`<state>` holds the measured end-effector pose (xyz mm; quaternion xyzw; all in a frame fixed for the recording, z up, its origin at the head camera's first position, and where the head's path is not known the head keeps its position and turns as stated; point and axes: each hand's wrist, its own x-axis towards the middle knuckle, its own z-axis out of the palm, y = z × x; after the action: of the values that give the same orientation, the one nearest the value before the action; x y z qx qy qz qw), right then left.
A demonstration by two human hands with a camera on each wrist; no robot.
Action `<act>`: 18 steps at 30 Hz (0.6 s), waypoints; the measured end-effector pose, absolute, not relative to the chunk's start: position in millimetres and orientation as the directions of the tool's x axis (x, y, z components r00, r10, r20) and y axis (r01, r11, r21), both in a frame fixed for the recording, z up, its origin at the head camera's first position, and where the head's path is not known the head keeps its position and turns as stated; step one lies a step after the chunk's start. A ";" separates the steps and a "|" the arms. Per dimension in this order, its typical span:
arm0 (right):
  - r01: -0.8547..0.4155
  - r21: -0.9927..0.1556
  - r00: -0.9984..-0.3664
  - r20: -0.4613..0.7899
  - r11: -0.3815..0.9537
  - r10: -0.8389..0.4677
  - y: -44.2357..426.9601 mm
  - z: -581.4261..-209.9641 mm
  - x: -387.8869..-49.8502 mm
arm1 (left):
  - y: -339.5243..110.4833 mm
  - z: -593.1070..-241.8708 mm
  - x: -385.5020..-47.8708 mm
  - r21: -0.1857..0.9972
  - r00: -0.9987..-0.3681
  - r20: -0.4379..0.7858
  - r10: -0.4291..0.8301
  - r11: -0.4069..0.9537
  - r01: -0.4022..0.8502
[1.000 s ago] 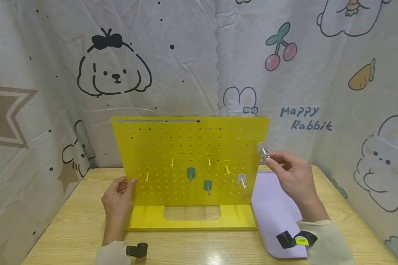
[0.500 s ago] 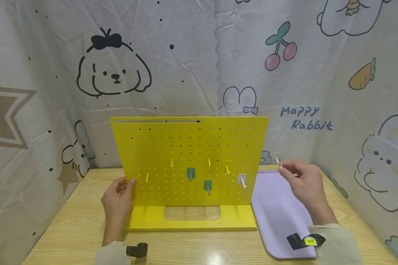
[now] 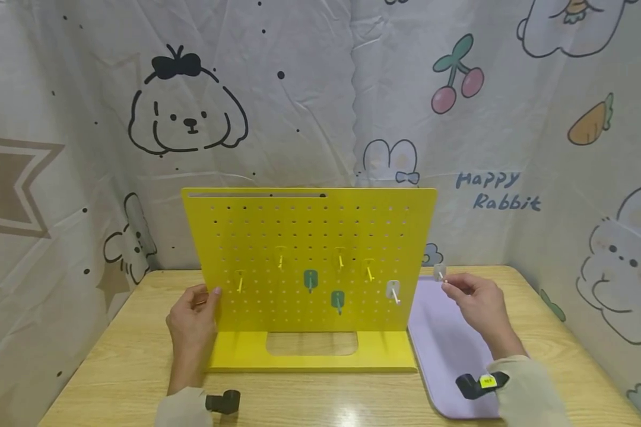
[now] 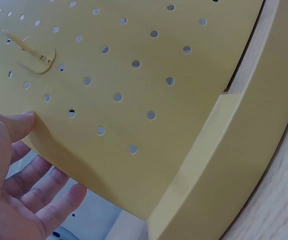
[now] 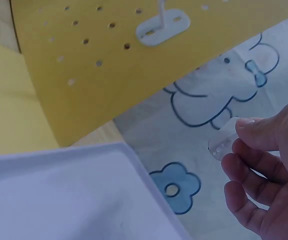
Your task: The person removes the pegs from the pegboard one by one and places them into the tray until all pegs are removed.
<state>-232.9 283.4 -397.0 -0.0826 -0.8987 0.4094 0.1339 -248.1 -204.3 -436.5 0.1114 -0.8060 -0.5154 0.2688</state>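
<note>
ok so starting at the left, there's a cartoon dog [image 3: 190, 123] printed on the cloth backdrop [image 3: 304, 154], and below it the left hand [image 3: 191, 314] has hold of the side of a yellow pegboard [image 3: 310, 326], thumb on the front face, other fingers along and behind the edge. The board stands upright on the wood-look worktop [image 3: 123, 350]. Going across it: one yellow hook [image 3: 240, 281], a second yellow hook [image 3: 281, 257] a bit higher, a green hook [image 3: 311, 279], then a lower green hook [image 3: 338, 299] with a third yellow hook [image 3: 340, 258] above it, a fourth yellow hook [image 3: 370, 270], and a mounted white hook [image 3: 393, 290] near the right edge. Beside the board lies a purple tray [image 3: 448, 356]. Up near the tray's far end, apart from the board, the loose white hook [image 3: 439, 272] is pinched between thumb and index finger of the right hand [image 3: 481, 305]. Both hands come out of cream sleeves [image 3: 536, 388]
</note>
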 end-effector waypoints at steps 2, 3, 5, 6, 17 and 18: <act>0.052 -0.764 -0.959 0.141 0.644 0.244 285.6 -403.9 -237.4 | -204.5 -436.9 -248.6 0.890 -0.831 0.316 -0.458 0.446 0.093; 0.054 -0.760 -0.963 0.132 0.647 0.236 286.8 -407.6 -239.7 | -204.7 -437.2 -248.9 0.890 -0.831 0.316 -0.458 0.446 0.092; 0.054 -0.745 -0.969 0.122 0.665 0.216 289.7 -415.0 -243.8 | -204.9 -438.0 -249.5 0.888 -0.831 0.317 -0.457 0.450 0.091; 0.049 -0.735 -0.971 0.123 0.676 0.204 291.3 -418.4 -245.5 | -205.0 -438.5 -249.7 0.887 -0.830 0.320 -0.457 0.453 0.092; -0.025 -0.645 -0.989 0.125 0.764 0.073 294.9 -441.5 -260.1 | -204.9 -438.9 -249.5 0.891 -0.830 0.317 -0.459 0.444 0.095; -0.035 -0.630 -0.990 0.127 0.776 0.059 295.0 -443.4 -262.5 | -204.9 -439.0 -249.4 0.892 -0.830 0.316 -0.459 0.442 0.094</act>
<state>-262.5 295.0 -443.4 -0.0065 -0.9396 0.3348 0.0701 -249.4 -204.9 -439.0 0.1133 -0.8056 -0.5158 0.2685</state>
